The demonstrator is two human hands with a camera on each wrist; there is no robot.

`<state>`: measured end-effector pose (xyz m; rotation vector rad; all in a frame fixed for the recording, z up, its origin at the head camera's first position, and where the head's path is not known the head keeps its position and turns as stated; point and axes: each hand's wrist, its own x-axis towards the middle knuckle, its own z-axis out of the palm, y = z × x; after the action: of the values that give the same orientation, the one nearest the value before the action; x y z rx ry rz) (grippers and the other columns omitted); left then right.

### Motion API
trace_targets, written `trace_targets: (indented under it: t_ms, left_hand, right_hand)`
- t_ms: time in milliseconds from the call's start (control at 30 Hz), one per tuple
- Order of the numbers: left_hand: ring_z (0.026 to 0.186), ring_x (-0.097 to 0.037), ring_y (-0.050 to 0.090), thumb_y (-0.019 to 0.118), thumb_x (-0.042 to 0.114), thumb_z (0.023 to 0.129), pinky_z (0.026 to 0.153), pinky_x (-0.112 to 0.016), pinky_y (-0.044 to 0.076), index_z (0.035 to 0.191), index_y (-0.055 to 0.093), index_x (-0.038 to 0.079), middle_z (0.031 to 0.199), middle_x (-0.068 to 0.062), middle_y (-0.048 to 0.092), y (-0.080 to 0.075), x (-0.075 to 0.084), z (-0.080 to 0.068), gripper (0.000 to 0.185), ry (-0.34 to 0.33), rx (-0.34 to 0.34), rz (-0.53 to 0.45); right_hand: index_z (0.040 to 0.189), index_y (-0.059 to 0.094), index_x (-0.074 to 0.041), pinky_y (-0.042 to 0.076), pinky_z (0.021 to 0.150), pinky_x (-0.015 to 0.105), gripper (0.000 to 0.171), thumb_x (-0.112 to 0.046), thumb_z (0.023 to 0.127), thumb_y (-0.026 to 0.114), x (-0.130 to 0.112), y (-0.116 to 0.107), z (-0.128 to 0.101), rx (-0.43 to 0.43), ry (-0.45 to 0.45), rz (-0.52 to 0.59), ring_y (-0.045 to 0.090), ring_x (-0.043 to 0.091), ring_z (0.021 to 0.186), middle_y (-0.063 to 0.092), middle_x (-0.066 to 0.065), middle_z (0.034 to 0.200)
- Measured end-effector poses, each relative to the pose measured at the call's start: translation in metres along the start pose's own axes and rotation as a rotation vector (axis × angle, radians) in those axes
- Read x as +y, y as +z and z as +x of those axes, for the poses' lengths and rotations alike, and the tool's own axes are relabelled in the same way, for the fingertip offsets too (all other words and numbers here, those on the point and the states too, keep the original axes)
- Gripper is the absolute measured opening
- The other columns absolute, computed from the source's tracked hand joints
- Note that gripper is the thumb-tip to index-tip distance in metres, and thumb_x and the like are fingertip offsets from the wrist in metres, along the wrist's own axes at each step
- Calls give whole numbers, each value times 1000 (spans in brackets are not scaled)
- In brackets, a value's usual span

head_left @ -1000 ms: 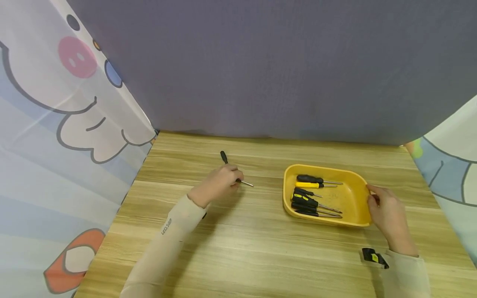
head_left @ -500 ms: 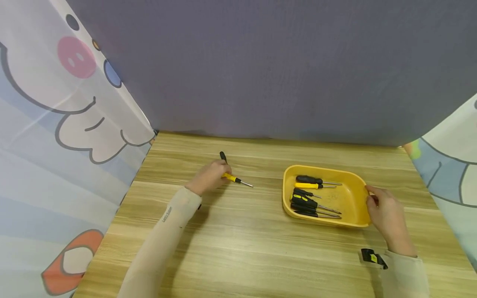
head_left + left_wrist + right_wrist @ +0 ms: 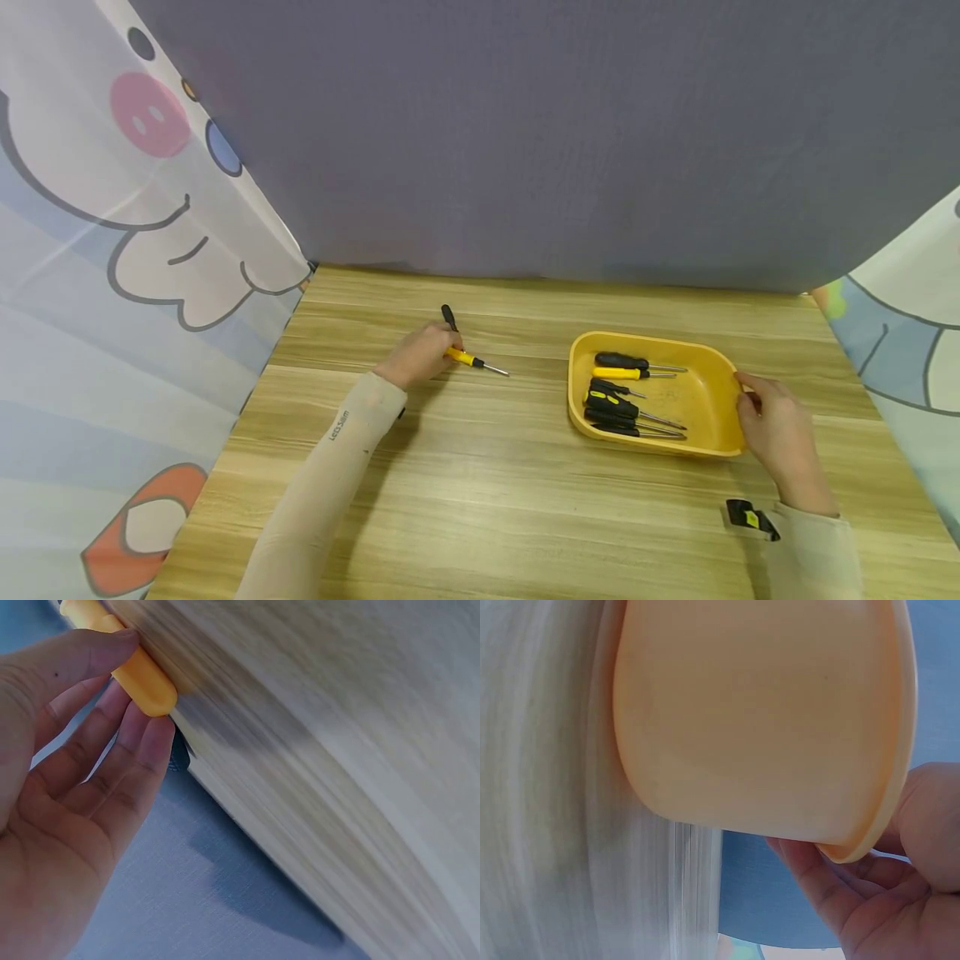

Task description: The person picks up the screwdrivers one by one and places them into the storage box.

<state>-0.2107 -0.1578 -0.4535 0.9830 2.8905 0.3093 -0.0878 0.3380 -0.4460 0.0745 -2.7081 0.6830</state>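
Wooden table [image 3: 525, 500] carries all items under inspection. Left hand [image 3: 420, 357] rests on the table at centre-left and pinches a screwdriver [image 3: 468, 359] by its yellow handle. Left wrist view confirms the hold: thumb on top of the yellow handle [image 3: 139, 675], fingertips [image 3: 154, 739] pressed against it from below. Black rear part of the screwdriver projects past the hand toward the far side; the metal shaft points right, toward the tray, and lies low against the table surface. Whether the tip touches the wood cannot be told.

Yellow tray [image 3: 708, 400] sits at centre-right, well apart from the left hand. Right hand [image 3: 776, 433] holds the tray at its right rim. Right wrist view shows the rim [image 3: 870, 840] resting across the curled fingers [image 3: 817, 877], thumb on the other side of it. The tray bottom appears flat on the table in the head view.

Five screwdrivers [image 3: 626, 396] lie in the left half of the tray, roughly parallel, handles left and shafts right. One has an all-yellow handle; the others are black or black with yellow.

Cartoon-print curtains [image 3: 112, 250] hang at the left and right edges. Grey backdrop [image 3: 525, 142] stands behind the table's far edge. Both forearms wear beige sleeves [image 3: 330, 475]. Small black-and-yellow device [image 3: 750, 517] sits at the right wrist.
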Motion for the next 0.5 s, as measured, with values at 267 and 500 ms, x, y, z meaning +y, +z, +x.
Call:
trace_targets:
  t_ms: [267,500]
  left_hand:
    - [103,-29,65,78,4,87,91,-38,53,104,77,7,110,-10,70,-3,-1,-2,18,18,-10,19]
    - [97,-26,66,77,5,88,85,-37,55,102,75,8,106,-10,70,-16,9,-5,15,21,-11,42]
  right_hand:
    - [115,63,16,46,63,51,27,9,89,58,1,1,0,-2,-2,-1,60,44,79,60,34,97]
    - [115,63,16,46,58,43,27,9,90,59,1,0,0,-10,4,-10,61,43,78,60,34,97]
